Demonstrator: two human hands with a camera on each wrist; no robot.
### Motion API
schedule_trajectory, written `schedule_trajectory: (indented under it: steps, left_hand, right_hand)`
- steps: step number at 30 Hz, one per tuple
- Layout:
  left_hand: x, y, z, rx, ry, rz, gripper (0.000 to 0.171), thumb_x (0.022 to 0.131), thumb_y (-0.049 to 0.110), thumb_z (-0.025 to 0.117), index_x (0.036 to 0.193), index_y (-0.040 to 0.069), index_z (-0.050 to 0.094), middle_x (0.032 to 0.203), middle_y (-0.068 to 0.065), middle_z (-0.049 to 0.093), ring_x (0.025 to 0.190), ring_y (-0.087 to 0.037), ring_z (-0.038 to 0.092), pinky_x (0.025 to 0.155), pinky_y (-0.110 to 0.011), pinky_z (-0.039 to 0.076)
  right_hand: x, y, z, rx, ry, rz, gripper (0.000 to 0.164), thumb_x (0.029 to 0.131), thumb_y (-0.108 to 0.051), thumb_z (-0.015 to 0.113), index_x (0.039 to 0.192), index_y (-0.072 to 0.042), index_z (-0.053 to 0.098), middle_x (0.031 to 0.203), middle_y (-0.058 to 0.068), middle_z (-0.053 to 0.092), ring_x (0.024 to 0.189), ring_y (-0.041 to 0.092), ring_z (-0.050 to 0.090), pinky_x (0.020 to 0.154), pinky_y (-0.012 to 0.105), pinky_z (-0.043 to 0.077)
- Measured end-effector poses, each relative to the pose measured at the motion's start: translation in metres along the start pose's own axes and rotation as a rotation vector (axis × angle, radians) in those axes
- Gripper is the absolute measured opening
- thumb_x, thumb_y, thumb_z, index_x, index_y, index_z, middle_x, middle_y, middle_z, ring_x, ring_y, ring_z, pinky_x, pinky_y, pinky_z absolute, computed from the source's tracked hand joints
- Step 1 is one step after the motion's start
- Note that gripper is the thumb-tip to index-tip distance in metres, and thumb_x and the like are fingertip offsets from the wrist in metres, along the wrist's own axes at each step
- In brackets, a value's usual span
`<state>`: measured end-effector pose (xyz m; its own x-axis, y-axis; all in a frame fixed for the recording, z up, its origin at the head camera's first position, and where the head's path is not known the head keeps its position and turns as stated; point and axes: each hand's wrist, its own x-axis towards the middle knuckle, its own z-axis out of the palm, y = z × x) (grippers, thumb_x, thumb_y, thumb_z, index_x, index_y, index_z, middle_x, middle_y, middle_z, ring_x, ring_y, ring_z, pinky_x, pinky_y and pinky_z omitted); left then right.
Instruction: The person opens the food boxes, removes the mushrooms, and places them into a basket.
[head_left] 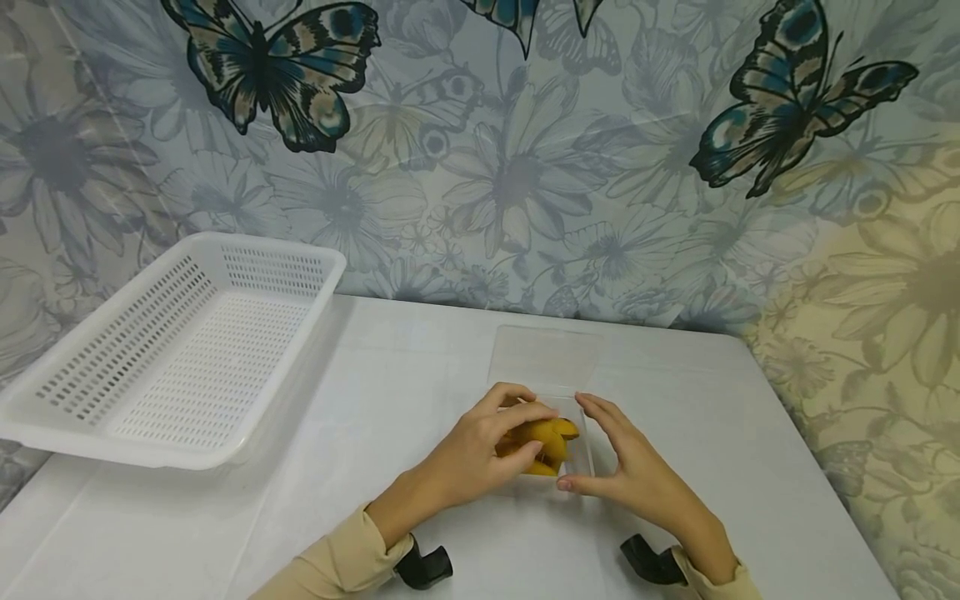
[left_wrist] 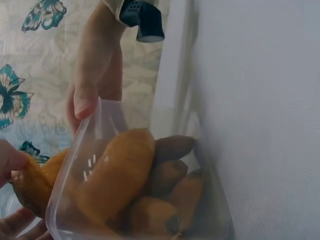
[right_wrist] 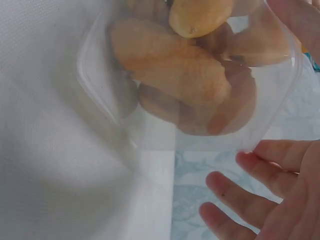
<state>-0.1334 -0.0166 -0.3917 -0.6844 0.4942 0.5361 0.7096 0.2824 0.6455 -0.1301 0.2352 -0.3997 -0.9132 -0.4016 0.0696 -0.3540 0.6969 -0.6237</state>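
A clear plastic box stands on the table, its transparent lid laid back on the far side. Plump yellow bananas with dark tips fill it, seen through the wall. My left hand is over the box's left side, thumb and fingers pinching a yellow banana at the opening. My right hand spans the right side of the box, with the thumb at the near corner and fingertips at the far corner. Part of the box lies hidden behind the left hand.
A large white perforated plastic basket stands at the left of the white-covered table. Behind the table is a wall covering with flowers and butterflies. Black wrist-worn pieces sit at both cuffs.
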Motion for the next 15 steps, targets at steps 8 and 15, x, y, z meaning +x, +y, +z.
schedule_trajectory:
  steps: [8,15]
  left_hand:
    - [0.0007,-0.0017,-0.0039,0.066,-0.052,-0.035,0.035,0.091,0.016,0.071,0.125,0.014,0.063,0.131,-0.004,0.054,0.119,-0.016,0.058,0.101,-0.028,0.052]
    - [0.0013,-0.0034,-0.0070,0.093,-0.037,-0.029,0.038,0.088,0.012,0.075,0.124,0.014,0.061,0.128,0.000,0.057,0.119,-0.013,0.059,0.104,-0.027,0.050]
  right_hand:
    - [-0.0011,-0.0011,-0.0007,-0.021,0.022,-0.025,0.100,0.077,-0.045,0.084,0.156,-0.016,0.030,0.157,0.010,0.031,0.141,0.043,0.035,0.100,0.074,0.038]
    - [-0.0011,0.0011,-0.0002,-0.006,0.027,-0.029,0.098,0.076,-0.043,0.084,0.155,-0.016,0.032,0.155,0.008,0.032,0.140,0.042,0.036,0.100,0.074,0.038]
